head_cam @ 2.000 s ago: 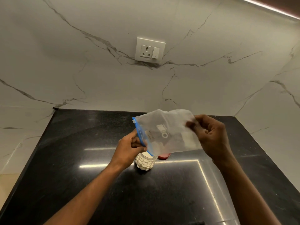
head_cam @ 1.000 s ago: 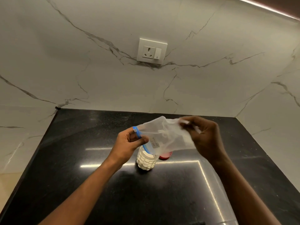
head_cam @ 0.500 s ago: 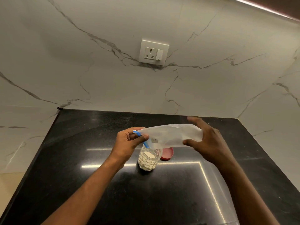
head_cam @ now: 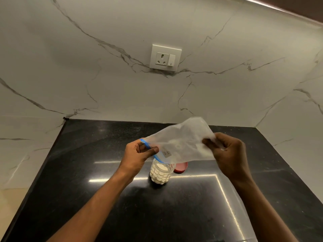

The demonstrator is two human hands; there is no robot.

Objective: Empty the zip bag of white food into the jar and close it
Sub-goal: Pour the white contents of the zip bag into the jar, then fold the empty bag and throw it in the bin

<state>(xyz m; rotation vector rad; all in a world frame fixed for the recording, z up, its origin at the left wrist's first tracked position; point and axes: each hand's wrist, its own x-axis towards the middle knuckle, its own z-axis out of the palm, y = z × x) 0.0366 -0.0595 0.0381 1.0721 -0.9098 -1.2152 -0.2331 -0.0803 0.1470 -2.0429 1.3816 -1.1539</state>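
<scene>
My left hand [head_cam: 138,154] has its grip clamped on the bag [head_cam: 181,145] at the blue zip strip [head_cam: 150,148], thumb on the near face and fingers behind. My right hand [head_cam: 229,154] has its grip pinched on the opposite, closed end of the bag, which sits higher than the zip end, so the bag slopes down toward the left. The bag is held in the air above the worktop [head_cam: 104,172], looks limp and nearly flat, and carries a small label [head_cam: 166,152] near the zip. The low corner of the zip end hangs directly over the mouth of the jar [head_cam: 160,173]; whether it touches the rim I cannot tell. The jar stands upright on the worktop, uncapped, with white food [head_cam: 160,175] filling most of it. A red lid [head_cam: 180,167] lies on the worktop just behind and to the right of the jar, partly hidden by the bag. A socket [head_cam: 165,58] is mounted on the marble wall behind. Both forearms are bare.
</scene>
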